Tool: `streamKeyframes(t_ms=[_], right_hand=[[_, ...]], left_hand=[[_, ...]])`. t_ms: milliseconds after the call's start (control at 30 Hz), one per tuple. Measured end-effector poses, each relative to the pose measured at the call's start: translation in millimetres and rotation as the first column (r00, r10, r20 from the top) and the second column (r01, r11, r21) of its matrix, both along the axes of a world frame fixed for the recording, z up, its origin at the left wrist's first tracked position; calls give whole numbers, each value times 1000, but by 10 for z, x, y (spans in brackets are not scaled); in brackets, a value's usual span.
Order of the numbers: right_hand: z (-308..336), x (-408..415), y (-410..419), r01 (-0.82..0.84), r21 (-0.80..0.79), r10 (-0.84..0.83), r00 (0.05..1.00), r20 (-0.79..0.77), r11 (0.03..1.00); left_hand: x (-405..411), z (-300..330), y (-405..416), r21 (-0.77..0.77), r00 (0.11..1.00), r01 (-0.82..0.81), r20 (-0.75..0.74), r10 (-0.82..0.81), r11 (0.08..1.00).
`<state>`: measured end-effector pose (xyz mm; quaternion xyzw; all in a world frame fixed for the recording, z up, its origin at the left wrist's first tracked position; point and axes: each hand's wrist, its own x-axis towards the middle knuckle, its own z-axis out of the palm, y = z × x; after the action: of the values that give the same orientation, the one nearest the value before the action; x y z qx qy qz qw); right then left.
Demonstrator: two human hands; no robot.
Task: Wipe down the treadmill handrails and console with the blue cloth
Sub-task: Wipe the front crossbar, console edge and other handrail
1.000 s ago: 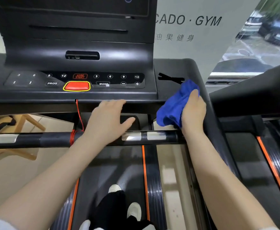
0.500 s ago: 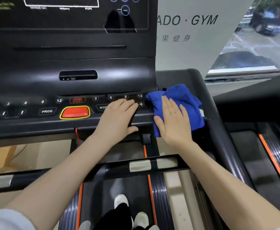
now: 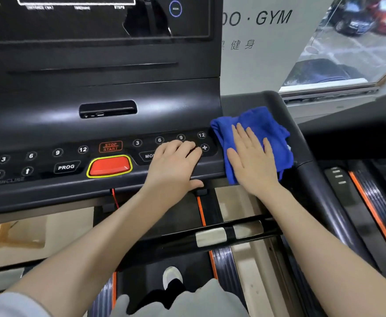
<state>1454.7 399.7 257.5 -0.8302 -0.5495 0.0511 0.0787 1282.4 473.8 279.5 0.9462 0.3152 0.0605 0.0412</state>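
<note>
One blue cloth (image 3: 259, 124), two hands

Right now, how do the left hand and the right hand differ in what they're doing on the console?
The right hand presses flat on the blue cloth at the console's right end; the left hand rests bare on the button panel, holding nothing. The left hand's thumb hooks under the console's front edge; the right hand's thumb lies on the cloth. Both have straight fingers.

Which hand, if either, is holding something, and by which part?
Neither grips anything. The right hand presses flat on the middle of the blue cloth; the left hand rests on the console.
</note>
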Motion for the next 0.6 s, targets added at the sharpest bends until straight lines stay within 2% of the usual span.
streamKeyframes(t_ms=[133,233,400,600], right_hand=[[-146,-292,-317,71,11,-72,994,84,997],[-139,-306,-297,63,16,-64,997,39,998],[34,-31,103,-10,61,11,1000,-14,998],[55,396,680,-37,-12,37,999,-1,999]], left_hand=[[53,15,59,-16,1000,9,-21,-9,1000],[25,-27,79,64,1000,20,-3,-20,998],[-11,-82,100,98,997,48,55,-53,994],[-40,-43,52,87,998,49,20,-51,995]])
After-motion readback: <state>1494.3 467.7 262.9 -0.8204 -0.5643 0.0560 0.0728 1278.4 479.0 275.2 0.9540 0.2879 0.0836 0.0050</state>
